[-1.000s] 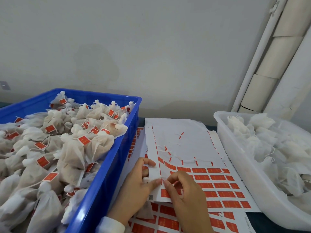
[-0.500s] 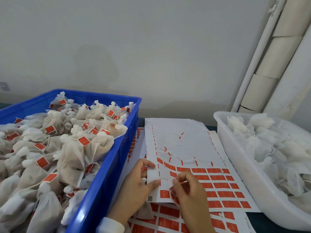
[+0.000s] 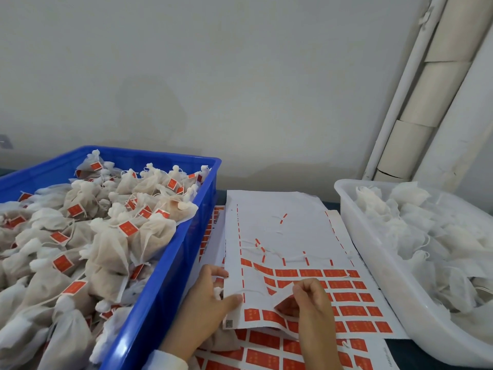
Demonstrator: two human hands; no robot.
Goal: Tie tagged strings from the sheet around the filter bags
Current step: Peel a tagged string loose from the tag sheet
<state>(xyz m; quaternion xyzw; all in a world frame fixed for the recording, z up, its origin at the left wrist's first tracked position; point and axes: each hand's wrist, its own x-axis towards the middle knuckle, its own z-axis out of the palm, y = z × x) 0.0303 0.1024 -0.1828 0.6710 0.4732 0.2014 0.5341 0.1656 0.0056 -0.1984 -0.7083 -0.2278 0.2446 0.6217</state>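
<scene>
Filling the desk's left side, the blue crate (image 3: 170, 265) holds tied filter bags (image 3: 112, 244); the white tub (image 3: 373, 252) on the right holds untied ones. Between them lies the sheet (image 3: 282, 225), long axis running away from the person. The left hand (image 3: 210, 303) pins its near-left edge, thumb on top. The right hand (image 3: 312, 303) pinches a tag (image 3: 284, 299), peeling it up, with bare sheet beyond.

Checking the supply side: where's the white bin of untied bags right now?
Head view, far right: the white bin sits against the right edge of the tag sheet, with the blue crate on the sheet's far left.
</scene>
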